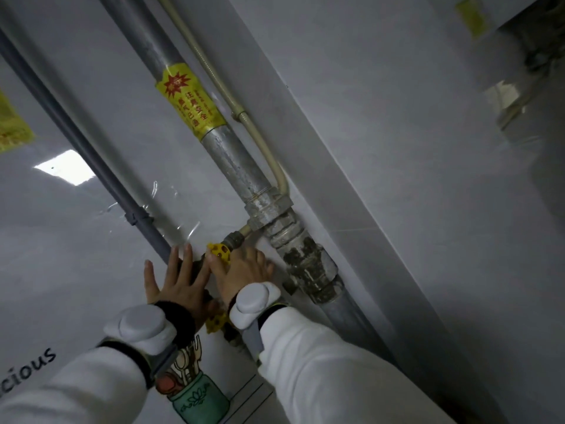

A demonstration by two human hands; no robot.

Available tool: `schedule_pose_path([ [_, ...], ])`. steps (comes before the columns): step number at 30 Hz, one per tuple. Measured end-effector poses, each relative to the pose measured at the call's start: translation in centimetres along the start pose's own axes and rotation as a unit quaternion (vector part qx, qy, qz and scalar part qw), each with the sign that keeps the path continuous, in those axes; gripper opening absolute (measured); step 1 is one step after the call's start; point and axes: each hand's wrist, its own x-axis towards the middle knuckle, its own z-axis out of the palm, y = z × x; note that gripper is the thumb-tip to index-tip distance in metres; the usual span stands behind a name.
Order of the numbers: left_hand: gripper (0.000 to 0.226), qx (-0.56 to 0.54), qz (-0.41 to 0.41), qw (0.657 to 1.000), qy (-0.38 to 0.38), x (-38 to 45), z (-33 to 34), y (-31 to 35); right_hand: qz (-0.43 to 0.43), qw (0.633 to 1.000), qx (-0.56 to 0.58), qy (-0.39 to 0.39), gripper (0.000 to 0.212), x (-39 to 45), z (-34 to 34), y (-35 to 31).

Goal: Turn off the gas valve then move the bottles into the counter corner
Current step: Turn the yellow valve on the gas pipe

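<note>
A yellow gas valve handle (219, 251) sits on a small branch fitting left of the thick grey gas pipe (235, 166). My right hand (241, 270) is closed over the valve, fingers wrapped on the handle, hiding most of it. My left hand (175, 280) lies flat with fingers spread against the wall and the dark fitting just left of the valve. A second yellow handle (215, 322) peeks out below between my wrists. No bottles are in view.
A yellow warning label (189, 101) wraps the gas pipe higher up. A thin beige tube (260, 139) runs beside it and a dark slim pipe (91, 154) crosses the tiled wall at left. A jar sticker (195, 393) decorates the wall below.
</note>
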Motion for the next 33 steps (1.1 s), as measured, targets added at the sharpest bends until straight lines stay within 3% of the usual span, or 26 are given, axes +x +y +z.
schedule_pose_path([
  [4, 0.075, -0.012, -0.019, 1.0, -0.009, -0.3, -0.1, 0.4, -0.014, 0.997, 0.024, -0.078, 0.065, -1.5, 0.0, 0.4],
  [10, 0.069, -0.019, -0.031, 0.999, 0.009, -0.7, 0.9, 0.5, 0.023, 0.997, 0.009, -0.075, 0.079, -3.9, 1.0, -0.3],
  [15, 0.068, -0.072, -0.034, 0.997, 0.004, -3.0, 2.6, 0.1, -0.021, 0.996, -0.033, -0.082, 0.081, -6.7, 1.5, 0.5],
  [24, 0.08, -0.099, -0.071, 0.991, -0.046, -14.6, 10.1, -6.7, -0.067, 0.974, -0.167, -0.14, 0.083, -15.8, 7.3, 1.8],
  [27, 0.08, -0.115, -0.094, 0.986, -0.073, -19.3, 12.5, -10.1, -0.078, 0.965, -0.161, -0.193, 0.083, -20.4, 11.1, -0.7],
  [33, 0.08, -0.209, -0.061, 0.971, -0.097, -29.7, 15.8, -15.9, -0.089, 0.957, -0.118, -0.251, 0.079, -29.9, 16.3, -4.0],
])
